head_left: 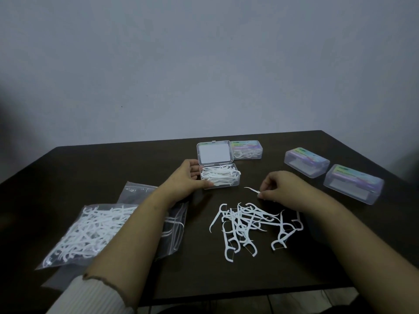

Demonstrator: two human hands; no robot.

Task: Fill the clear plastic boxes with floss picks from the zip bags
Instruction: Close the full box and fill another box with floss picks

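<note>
We look down on a dark table (317, 257) against a pale wall (204, 64). Mid-table, slightly far: an open clear box (220, 177), lid (215, 152) standing up at its far edge, tray well filled with white floss picks. Our left hand (189, 176) sits at the box's left side, thumb along the near left corner, fingers lying against the left wall; it steadies the box, fingers loosely together, lightly curved.

Just right of the box, our right hand (281, 186) pinches a single floss pick (251, 189) between thumb and fingertips, the pick's thin end pointing left, just above the table. The other fingers are curled in.

Near side of that hand: a loose pile of floss picks (251, 225) spread on the bare table.

Left: a zip bag (88, 232) packed with picks, lying flat; partly beneath our left forearm, a second zip bag (172, 223), nearly empty, a few picks visible inside.

Far, touching the open lid's right edge: a closed box (246, 149) holding picks. Far right: two more closed boxes (306, 162), (353, 183) with coloured labels, side by side; contents unclear.

A ribbed white sleeve (95, 295) covers the left arm at the near edge.
</note>
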